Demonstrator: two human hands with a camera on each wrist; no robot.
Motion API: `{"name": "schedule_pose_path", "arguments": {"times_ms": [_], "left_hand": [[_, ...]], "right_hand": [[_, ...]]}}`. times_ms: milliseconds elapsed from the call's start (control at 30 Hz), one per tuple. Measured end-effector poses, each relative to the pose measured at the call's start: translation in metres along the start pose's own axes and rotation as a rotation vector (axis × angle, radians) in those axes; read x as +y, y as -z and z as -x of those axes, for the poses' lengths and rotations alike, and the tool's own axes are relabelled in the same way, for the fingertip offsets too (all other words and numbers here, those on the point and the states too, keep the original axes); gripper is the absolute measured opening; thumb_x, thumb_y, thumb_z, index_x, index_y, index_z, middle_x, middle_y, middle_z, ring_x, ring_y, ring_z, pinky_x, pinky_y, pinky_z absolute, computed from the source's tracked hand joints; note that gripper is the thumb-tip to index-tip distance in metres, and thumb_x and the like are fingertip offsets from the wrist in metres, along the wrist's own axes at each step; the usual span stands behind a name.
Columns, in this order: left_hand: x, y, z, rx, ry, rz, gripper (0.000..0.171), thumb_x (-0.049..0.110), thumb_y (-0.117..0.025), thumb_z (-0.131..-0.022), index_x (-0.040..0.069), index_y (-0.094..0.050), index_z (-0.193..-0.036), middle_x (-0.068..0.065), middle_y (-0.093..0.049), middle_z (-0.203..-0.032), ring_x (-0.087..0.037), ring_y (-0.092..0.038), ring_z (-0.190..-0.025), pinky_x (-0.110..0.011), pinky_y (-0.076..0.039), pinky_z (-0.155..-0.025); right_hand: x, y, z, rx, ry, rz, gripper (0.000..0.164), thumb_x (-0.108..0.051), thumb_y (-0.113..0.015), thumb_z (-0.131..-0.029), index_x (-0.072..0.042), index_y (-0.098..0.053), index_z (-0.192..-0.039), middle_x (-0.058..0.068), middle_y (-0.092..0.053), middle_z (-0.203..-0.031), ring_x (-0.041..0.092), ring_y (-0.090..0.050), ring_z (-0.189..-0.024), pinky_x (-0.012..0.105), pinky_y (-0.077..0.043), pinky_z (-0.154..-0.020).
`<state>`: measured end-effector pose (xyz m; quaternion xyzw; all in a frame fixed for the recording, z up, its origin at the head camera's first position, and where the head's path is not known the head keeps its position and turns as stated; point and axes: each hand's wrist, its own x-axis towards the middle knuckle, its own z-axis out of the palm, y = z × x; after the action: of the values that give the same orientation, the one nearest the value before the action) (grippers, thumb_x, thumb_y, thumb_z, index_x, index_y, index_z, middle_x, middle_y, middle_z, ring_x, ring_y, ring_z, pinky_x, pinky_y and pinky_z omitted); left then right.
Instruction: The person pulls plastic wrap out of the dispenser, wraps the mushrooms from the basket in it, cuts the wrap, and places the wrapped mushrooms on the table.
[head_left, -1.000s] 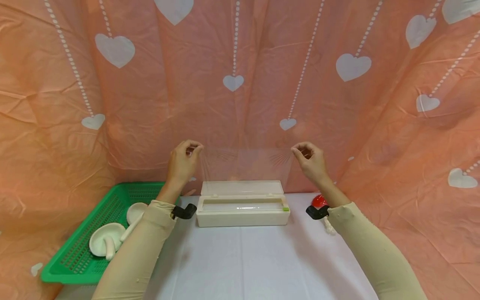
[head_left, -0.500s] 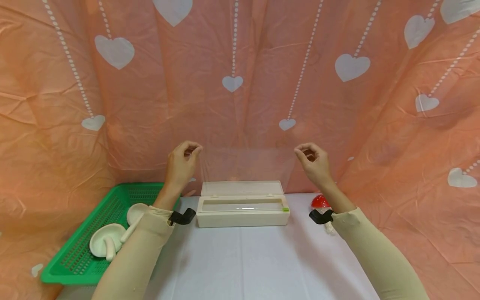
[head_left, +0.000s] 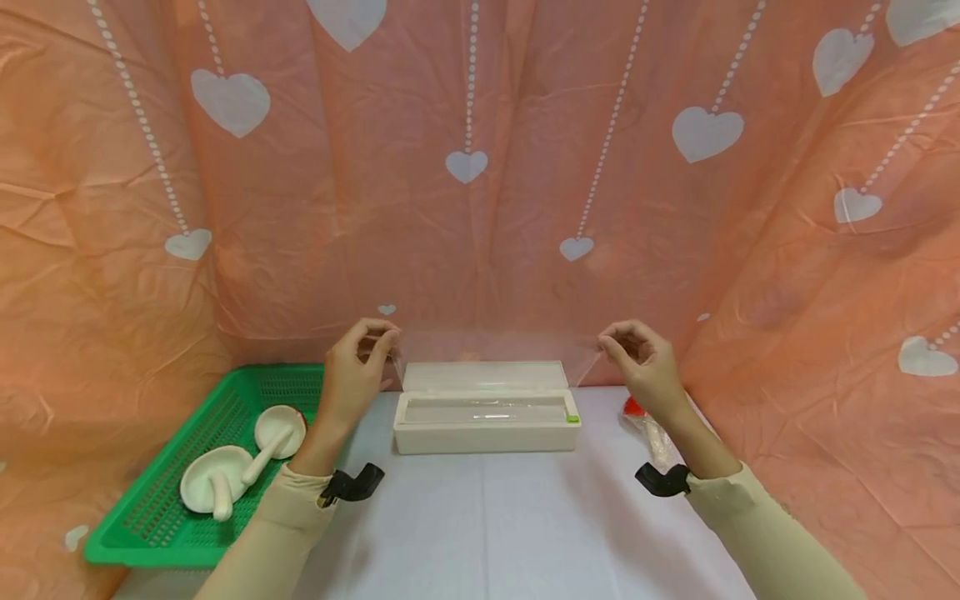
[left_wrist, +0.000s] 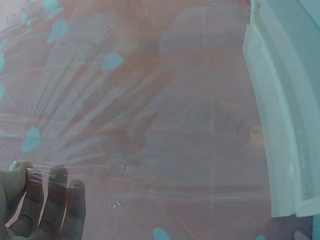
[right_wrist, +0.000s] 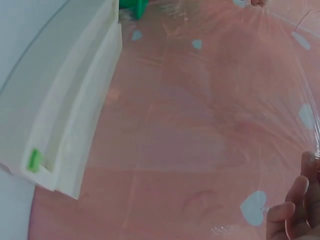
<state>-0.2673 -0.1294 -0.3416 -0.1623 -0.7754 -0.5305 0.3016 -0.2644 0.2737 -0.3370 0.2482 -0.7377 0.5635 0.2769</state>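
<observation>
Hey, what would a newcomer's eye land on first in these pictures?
Probably the orange-pink backdrop with pale hearts, filling the background. Next, the left hand and right hand pinching clear film stretched between them, by the open white box. The green basket at the person's left also stands out.

The white tabletop (head_left: 480, 529) bears a green basket (head_left: 142, 557), box (head_left: 487, 439), red-topped item (head_left: 657, 443).

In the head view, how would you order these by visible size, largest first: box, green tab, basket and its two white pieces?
Basket
Box
Left white piece and right white piece: too similar to rank
Green tab
</observation>
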Motion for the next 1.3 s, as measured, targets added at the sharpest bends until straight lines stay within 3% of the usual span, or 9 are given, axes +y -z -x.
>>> {"name": "schedule_pose_path", "arguments": {"times_ms": [267, 567, 800, 933, 1133, 1300], "left_hand": [[-0.001, 0.002, 0.038, -0.032, 0.007, 0.059, 0.014, 0.015, -0.066, -0.108, 0.004, -0.073, -0.114, -0.014, -0.072, -0.097, -0.015, -0.070, -0.082, -0.020, -0.058, -0.075], [-0.013, -0.001, 0.082, -0.086, 0.068, 0.064, 0.007, 0.012, -0.067, -0.107, 0.008, -0.074, -0.109, -0.004, -0.070, -0.094, -0.016, -0.067, -0.073, -0.026, -0.058, -0.066], [-0.028, -0.002, 0.114, -0.142, 0.103, 0.047, 0.006, 0.009, -0.070, -0.105, 0.012, -0.074, -0.104, 0.000, -0.065, -0.080, -0.010, -0.062, -0.065, -0.028, -0.056, -0.059], [-0.038, -0.005, 0.128, -0.184, 0.135, 0.020, 0.007, 0.011, -0.071, -0.104, 0.017, -0.073, -0.101, 0.004, -0.065, -0.080, -0.014, -0.064, -0.064, -0.027, -0.055, -0.058], [-0.052, -0.007, 0.143, -0.302, 0.206, 0.059, 0.006, 0.010, -0.071, -0.103, 0.015, -0.073, -0.101, -0.002, -0.068, -0.086, -0.010, -0.062, -0.065, -0.025, -0.052, -0.058], [-0.066, -0.004, 0.153, -0.444, 0.209, 0.060, 0.004, 0.012, -0.069, -0.105, 0.011, -0.071, -0.102, -0.008, -0.069, -0.090, -0.011, -0.064, -0.068, -0.024, -0.052, -0.062]], "right_hand": [[0.004, 0.009, 0.038, -0.144, 0.022, -0.031, 0.005, 0.010, -0.066, -0.101, 0.008, -0.066, -0.106, 0.003, -0.068, -0.091, 0.012, -0.061, -0.080, 0.021, -0.052, -0.069], [0.016, 0.014, 0.078, -0.312, 0.001, -0.046, 0.017, 0.014, -0.063, -0.099, -0.002, -0.067, -0.104, 0.008, -0.068, -0.091, 0.014, -0.062, -0.078, 0.027, -0.053, -0.069], [0.030, 0.014, 0.102, -0.499, -0.079, -0.120, 0.016, 0.012, -0.062, -0.100, -0.002, -0.066, -0.106, 0.011, -0.066, -0.089, 0.016, -0.062, -0.076, 0.029, -0.055, -0.066], [0.039, 0.012, 0.116, -0.611, -0.152, -0.159, 0.012, 0.008, -0.061, -0.103, -0.003, -0.066, -0.104, 0.013, -0.065, -0.087, 0.018, -0.064, -0.079, 0.034, -0.056, -0.068], [0.053, 0.006, 0.134, -0.718, -0.170, -0.185, 0.010, 0.006, -0.062, -0.104, -0.002, -0.067, -0.102, 0.015, -0.065, -0.087, 0.027, -0.066, -0.079, 0.034, -0.058, -0.073], [0.065, -0.001, 0.149, -0.794, -0.168, -0.144, 0.012, 0.003, -0.065, -0.103, -0.008, -0.069, -0.102, 0.012, -0.066, -0.088, 0.007, -0.063, -0.080, 0.027, -0.056, -0.074]]}}
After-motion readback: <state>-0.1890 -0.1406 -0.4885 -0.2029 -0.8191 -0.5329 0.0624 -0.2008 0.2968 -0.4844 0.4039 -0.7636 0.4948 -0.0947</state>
